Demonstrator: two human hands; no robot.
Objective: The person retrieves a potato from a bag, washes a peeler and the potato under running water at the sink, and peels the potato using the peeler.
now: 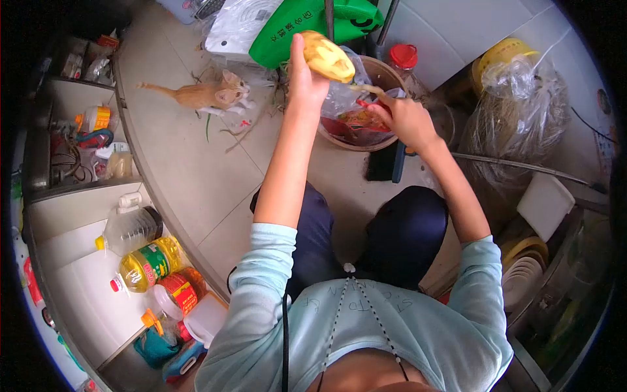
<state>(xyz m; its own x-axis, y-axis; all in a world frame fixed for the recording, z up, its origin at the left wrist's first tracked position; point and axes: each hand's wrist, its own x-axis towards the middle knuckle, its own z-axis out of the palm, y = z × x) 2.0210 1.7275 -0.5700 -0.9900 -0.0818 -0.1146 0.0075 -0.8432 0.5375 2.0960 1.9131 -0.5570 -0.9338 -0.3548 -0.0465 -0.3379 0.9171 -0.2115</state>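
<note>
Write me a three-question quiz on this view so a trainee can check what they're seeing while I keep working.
1. Short answer: which hand holds the yellow, partly peeled oval vegetable?
2. True or false: the orange-and-white kitten is on the pale tiled floor, outside the round brown bin.
3. Multiple choice: what colour is the lid of the clear jar beside that bin?
A) Green
B) Red
C) Blue

Key: 1. The left hand. 2. True. 3. B.
</note>
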